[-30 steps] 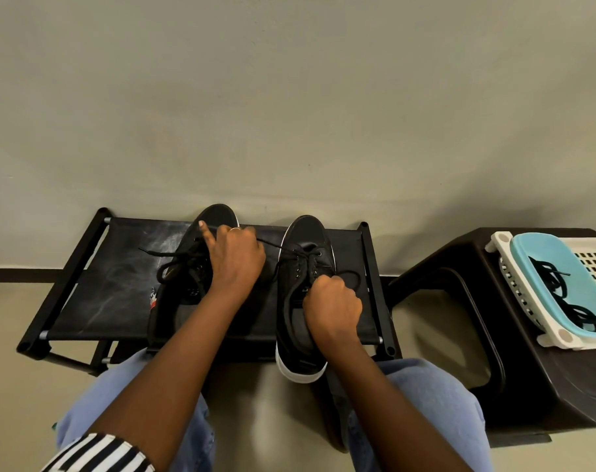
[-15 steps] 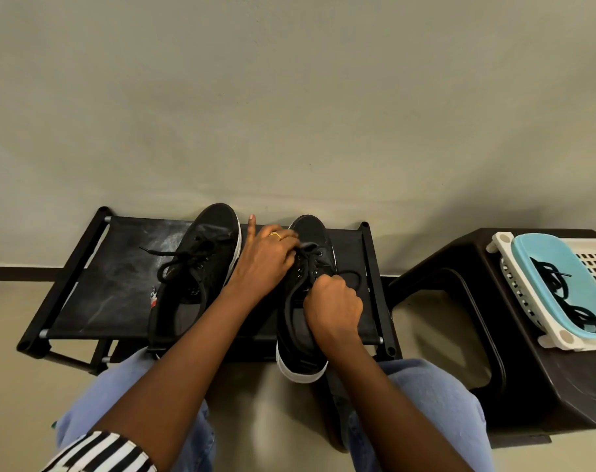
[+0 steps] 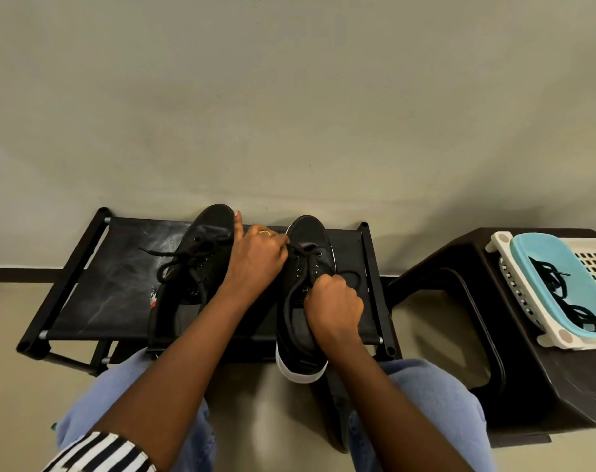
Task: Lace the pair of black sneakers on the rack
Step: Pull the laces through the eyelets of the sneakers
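A dark brown moulded plastic stool (image 3: pixel 514 335) stands on the pale beige floor (image 3: pixel 14 335) at the right, against a plain beige wall (image 3: pixel 289 97) with a dark skirting strip (image 3: pixel 17 274) along its foot. On the stool's top rests a white perforated plastic basket (image 3: pixel 514 294), with a light blue plastic tray (image 3: pixel 542 264) lying inside it. A loose tangle of black shoelaces (image 3: pixel 569 298) lies on the blue tray, spread from its far part toward its near end.
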